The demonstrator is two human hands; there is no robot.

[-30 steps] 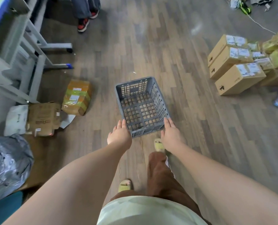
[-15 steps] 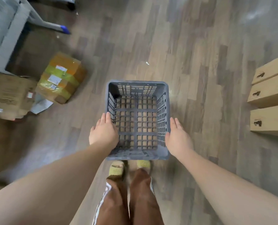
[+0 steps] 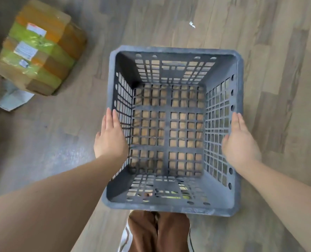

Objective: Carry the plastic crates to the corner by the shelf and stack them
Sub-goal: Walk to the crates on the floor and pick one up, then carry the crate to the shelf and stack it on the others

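You are looking straight down into an empty grey plastic crate (image 3: pixel 169 128) with lattice walls and a lattice bottom; the wooden floor (image 3: pixel 260 42) shows through the holes. Whether the crate rests on the floor or is already raised cannot be told from this angle. It sits directly in front of your legs, its near rim just above your brown trousers (image 3: pixel 158 231).

Your left hand (image 3: pixel 111 137) lies flat against the crate's left wall, fingers straight and together, pointing away from you. Your right hand (image 3: pixel 240 140) mirrors it on the crate's right wall, also flat with straight fingers. Both hands are wide and uncurled, pressing or touching the sides and not hooked over the rim.

To the left of the crate, well apart from it, a cardboard parcel (image 3: pixel 40 50) wrapped in yellow and orange tape sits on the floor, with paper packaging beside it at the picture's edge. A small white scrap (image 3: pixel 192 24) lies on the floor beyond the crate. Neither the shelf nor the corner is in view.

The likely risk is slipping: flat palms squeezing smooth, slightly sloping walls could let the crate slide down or tilt as you lift. The parcel to the crate's left could also trip you if you walk that way with your view blocked.
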